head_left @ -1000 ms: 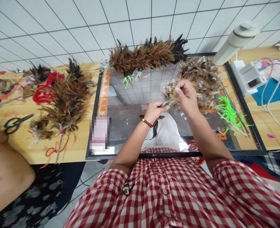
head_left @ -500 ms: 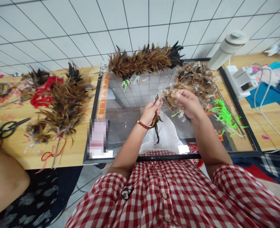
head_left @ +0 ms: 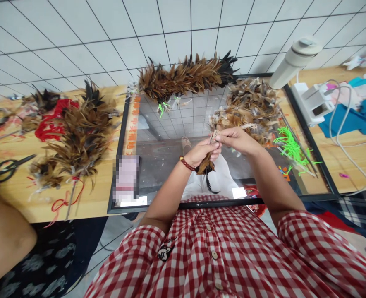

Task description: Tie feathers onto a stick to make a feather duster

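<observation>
My left hand (head_left: pixel 202 153) is closed around a small bunch of brown and black feathers (head_left: pixel 206 165). Their tips hang below the fist, with one long dark feather curling down, and the pale quill ends stick up above the thumb. At those quill ends, my right hand (head_left: pixel 241 140) pinches with thumb and fingers, touching the left hand; how many feathers it grips is hidden. Just behind the hands a loose heap of brown feathers (head_left: pixel 254 108) lies on a black-framed glass panel (head_left: pixel 167 165). Bright green ties (head_left: pixel 290 145) lie to the right of my right hand.
Along the wall lies a feather duster (head_left: pixel 185 78); another duster (head_left: pixel 85 140) lies at left near scissors (head_left: pixel 10 166). A phone (head_left: pixel 127 178) rests on the panel's left. A bottle (head_left: pixel 294 62), power strip (head_left: pixel 311 103) and cables are at right. A co-worker's arm (head_left: pixel 9 236) is at left.
My right hand has moved from the feather heap toward me and left, meeting the bunch at its quill ends. My left hand has turned slightly, still holding the bunch.
</observation>
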Action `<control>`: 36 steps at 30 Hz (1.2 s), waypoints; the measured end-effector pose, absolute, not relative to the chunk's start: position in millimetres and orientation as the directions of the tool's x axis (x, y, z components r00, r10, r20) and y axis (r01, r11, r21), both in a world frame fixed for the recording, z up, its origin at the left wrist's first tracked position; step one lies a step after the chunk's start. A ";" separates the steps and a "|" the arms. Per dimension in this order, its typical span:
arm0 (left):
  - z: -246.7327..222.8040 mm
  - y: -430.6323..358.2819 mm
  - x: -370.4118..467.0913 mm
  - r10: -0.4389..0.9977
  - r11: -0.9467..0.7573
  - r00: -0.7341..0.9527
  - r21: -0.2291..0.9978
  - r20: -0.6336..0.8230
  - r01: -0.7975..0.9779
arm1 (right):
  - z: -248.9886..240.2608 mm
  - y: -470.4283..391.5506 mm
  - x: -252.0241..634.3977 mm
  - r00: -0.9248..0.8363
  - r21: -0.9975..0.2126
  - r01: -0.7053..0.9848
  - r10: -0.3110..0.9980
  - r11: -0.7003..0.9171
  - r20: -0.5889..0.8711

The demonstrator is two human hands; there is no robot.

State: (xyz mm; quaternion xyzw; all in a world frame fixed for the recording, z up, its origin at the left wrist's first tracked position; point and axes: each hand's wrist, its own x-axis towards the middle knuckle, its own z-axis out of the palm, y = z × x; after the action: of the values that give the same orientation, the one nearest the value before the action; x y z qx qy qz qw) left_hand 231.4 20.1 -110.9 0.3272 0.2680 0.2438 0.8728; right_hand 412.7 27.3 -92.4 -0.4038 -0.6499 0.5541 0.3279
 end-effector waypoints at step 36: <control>-120.9 27.6 242.4 0.824 0.535 0.374 0.803 -0.426 -0.263 | -92.3 43.2 390.5 -0.021 -0.945 -0.289 0.986 0.152 0.165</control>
State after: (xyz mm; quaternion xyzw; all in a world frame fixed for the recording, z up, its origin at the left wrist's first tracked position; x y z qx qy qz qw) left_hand 242.4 27.6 -120.9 0.3249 0.4313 0.3562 0.7626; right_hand 390.5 43.2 -92.3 -0.3690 -0.4721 0.5364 0.5943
